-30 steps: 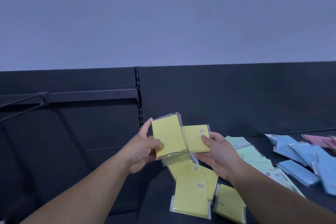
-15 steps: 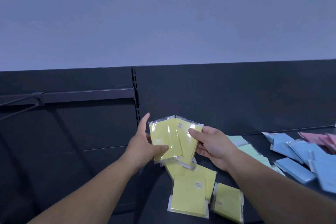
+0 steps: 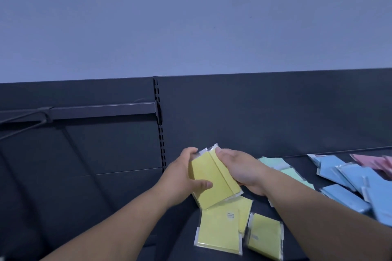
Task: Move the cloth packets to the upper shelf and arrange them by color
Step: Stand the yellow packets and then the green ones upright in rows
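Note:
Both hands hold a small stack of yellow cloth packets [image 3: 214, 180] above the dark shelf [image 3: 297, 161]. My left hand [image 3: 180, 180] grips the stack's left edge, thumb across the front. My right hand [image 3: 241, 169] grips its right side, fingers curled over the top corner. More yellow packets [image 3: 220, 231] lie flat on the shelf just below the held stack. To the right lie mint green packets [image 3: 275, 164], then blue packets [image 3: 347, 178], then pink packets [image 3: 373, 160] at the far right.
A dark back panel [image 3: 265, 112] rises behind the shelf, with a slotted upright [image 3: 159, 125] at its left end. Left of the upright, a dark bar [image 3: 101, 110] and bracket stick out over an open bay. A plain wall is above.
The two yellow packets held apart a second ago have been brought together into one stack, and both hands have lowered slightly with it toward the yellow pile.

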Action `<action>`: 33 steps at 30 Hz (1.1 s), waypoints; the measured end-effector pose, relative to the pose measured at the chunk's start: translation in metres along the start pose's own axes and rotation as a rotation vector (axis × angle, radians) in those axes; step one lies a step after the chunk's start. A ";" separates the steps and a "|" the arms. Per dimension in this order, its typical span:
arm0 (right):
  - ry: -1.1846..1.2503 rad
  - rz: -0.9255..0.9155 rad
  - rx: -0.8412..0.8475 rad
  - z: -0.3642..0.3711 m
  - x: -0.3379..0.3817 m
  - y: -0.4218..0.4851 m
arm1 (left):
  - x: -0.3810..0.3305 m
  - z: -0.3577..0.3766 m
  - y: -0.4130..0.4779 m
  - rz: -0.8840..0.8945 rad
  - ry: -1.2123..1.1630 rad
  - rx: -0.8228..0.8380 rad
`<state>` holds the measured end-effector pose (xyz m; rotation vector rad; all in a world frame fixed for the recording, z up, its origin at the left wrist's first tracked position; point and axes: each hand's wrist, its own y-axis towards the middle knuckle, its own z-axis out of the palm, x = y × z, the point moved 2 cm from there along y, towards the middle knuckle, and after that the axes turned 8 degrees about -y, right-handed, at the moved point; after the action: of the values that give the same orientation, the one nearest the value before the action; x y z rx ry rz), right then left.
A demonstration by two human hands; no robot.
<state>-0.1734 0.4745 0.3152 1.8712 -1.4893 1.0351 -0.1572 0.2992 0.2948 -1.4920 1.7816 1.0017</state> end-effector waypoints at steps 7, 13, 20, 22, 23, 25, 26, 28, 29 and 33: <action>-0.051 -0.069 0.124 -0.007 -0.009 0.000 | 0.003 0.005 0.004 -0.053 -0.185 -0.139; 0.052 0.028 -0.475 -0.030 -0.027 0.006 | 0.022 -0.006 0.019 -0.174 -0.071 -0.184; -0.045 0.056 -0.435 -0.031 -0.040 0.015 | 0.047 0.000 0.036 -0.277 0.288 0.022; -0.137 0.070 -0.366 -0.026 -0.044 0.018 | 0.053 0.004 0.044 -0.281 0.305 0.054; -0.186 0.082 -0.337 -0.025 -0.046 0.019 | 0.055 0.005 0.047 -0.284 0.318 0.071; -0.253 0.107 -0.301 -0.024 -0.051 0.022 | 0.060 0.008 0.053 -0.280 0.360 0.124; -0.275 0.121 -0.287 -0.025 -0.054 0.023 | 0.063 0.008 0.056 -0.273 0.382 0.154; -0.308 0.148 -0.262 -0.025 -0.060 0.025 | 0.065 0.007 0.062 -0.245 0.435 0.219; -0.316 0.159 -0.256 -0.024 -0.062 0.026 | 0.065 0.005 0.065 -0.232 0.462 0.245; -0.288 0.168 -0.280 -0.022 -0.066 0.032 | 0.066 -0.002 0.075 -0.238 0.514 0.309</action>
<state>-0.2160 0.5208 0.2714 1.7710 -1.8759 0.6023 -0.2435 0.2684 0.2536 -1.8056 1.9220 0.2155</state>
